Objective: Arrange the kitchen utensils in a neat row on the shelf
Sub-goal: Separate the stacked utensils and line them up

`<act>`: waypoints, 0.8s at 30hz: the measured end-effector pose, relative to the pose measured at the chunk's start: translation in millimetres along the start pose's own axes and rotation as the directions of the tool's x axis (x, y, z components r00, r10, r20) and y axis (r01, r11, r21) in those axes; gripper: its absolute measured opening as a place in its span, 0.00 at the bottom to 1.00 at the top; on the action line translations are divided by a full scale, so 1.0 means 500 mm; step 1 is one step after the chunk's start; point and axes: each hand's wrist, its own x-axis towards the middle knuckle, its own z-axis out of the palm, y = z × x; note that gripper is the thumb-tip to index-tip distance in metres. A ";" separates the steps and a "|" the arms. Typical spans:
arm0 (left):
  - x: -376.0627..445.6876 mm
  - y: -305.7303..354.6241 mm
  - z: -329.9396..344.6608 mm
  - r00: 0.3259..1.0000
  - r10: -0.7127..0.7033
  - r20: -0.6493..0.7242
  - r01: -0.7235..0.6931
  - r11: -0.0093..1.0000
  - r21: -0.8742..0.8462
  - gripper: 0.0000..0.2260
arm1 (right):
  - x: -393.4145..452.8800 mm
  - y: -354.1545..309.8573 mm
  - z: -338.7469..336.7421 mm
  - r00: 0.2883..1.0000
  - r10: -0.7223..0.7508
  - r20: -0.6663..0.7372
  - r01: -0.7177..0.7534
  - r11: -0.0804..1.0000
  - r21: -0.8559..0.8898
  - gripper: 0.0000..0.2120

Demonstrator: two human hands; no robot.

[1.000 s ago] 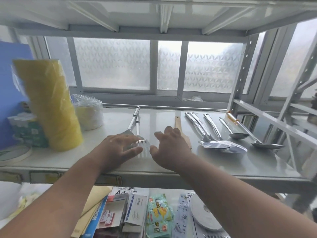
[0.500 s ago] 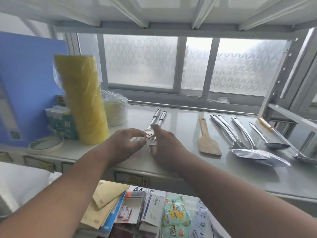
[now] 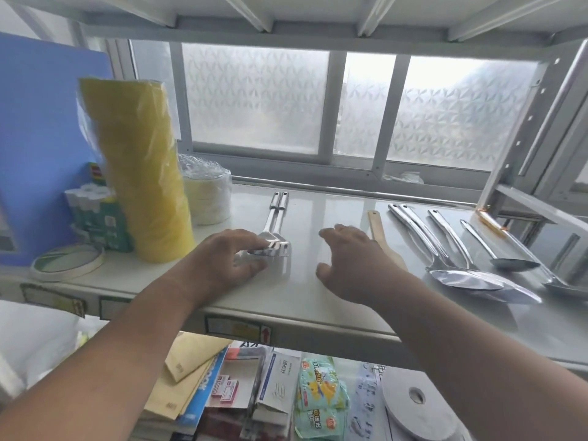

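My left hand (image 3: 232,262) rests fingers on the slotted steel spatulas (image 3: 276,230), lying mid-shelf on the white metal shelf (image 3: 318,300). My right hand (image 3: 350,259) hovers open, empty, beside the wooden spatula (image 3: 378,230).

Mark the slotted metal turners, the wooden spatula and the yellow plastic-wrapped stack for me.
slotted metal turners (image 3: 276,218): head view, on the paired handles lying side by side.
wooden spatula (image 3: 376,225): head view, on the handle above the right hand.
yellow plastic-wrapped stack (image 3: 143,173): head view, on the middle of its side.
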 end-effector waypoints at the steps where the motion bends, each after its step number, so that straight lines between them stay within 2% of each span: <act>1: 0.001 0.004 0.001 1.000 -0.002 0.021 0.002 1.000 0.017 0.21 | -0.008 0.021 -0.004 0.999 0.037 0.004 -0.037 0.999 -0.015 0.25; 3: 0.007 0.015 0.004 0.998 -0.026 0.051 0.021 0.996 0.089 0.29 | -0.021 0.051 -0.009 0.996 0.088 0.028 -0.088 0.996 0.000 0.26; 5: 0.025 0.033 0.008 0.997 -0.063 0.047 0.057 0.991 0.119 0.31 | -0.028 0.067 -0.011 0.992 0.116 0.055 -0.116 0.993 0.014 0.26; 12: 0.063 0.088 0.055 0.995 -0.093 0.027 0.087 0.979 0.183 0.16 | -0.019 0.060 0.001 0.983 0.139 0.118 -0.151 0.983 0.102 0.23; 17: 0.057 0.088 0.063 0.998 -0.069 -0.012 0.070 0.987 0.147 0.14 | 0.022 0.025 0.013 0.986 0.118 0.119 -0.138 0.976 0.169 0.22; 21: 0.055 0.091 0.063 0.998 -0.057 -0.017 0.059 0.986 0.158 0.14 | 0.050 -0.024 0.030 0.992 0.042 0.122 -0.070 0.968 0.239 0.21; 24: 0.052 0.087 0.061 0.997 -0.077 -0.001 0.076 0.985 0.156 0.13 | 0.055 -0.059 0.041 0.995 -0.003 0.104 -0.031 0.946 0.324 0.14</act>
